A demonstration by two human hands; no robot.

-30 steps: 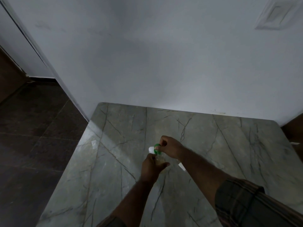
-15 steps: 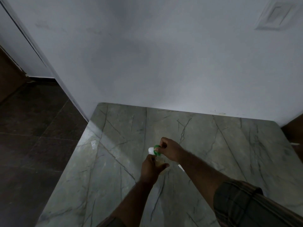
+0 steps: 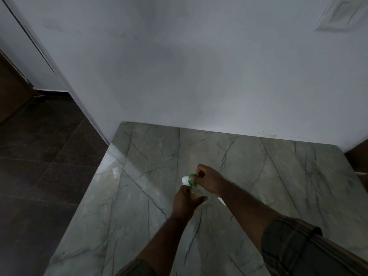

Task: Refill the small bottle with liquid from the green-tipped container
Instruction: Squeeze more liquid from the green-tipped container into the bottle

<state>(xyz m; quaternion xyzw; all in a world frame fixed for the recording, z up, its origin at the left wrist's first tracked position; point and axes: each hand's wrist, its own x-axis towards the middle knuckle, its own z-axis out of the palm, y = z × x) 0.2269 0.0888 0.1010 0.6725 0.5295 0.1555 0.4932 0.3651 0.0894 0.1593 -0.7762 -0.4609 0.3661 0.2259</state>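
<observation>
Marble table [image 3: 258,176], against white wall [image 3: 199,76]. Near table centre: left hand [image 3: 184,203] wrapped round small bottle [image 3: 195,194]; right hand [image 3: 210,179] pinching green-tipped container [image 3: 189,179] directly above it.

I count two bare hands over the table: one left hand [image 3: 184,202] and one right hand [image 3: 210,181]. I see one small clear bottle with yellowish liquid [image 3: 196,194], and one white container with a green ring at its tip [image 3: 188,179] directly above it. There is one grey marble-patterned tabletop with dark veins [image 3: 278,186]. I make out one small white object [image 3: 222,201] on it, mostly hidden behind the right forearm; what it is I cannot tell. Two rolled dark plaid sleeves show, one right sleeve [image 3: 298,250] and one left sleeve [image 3: 135,268]. One white wall plate [image 3: 338,13] sits top right.
</observation>
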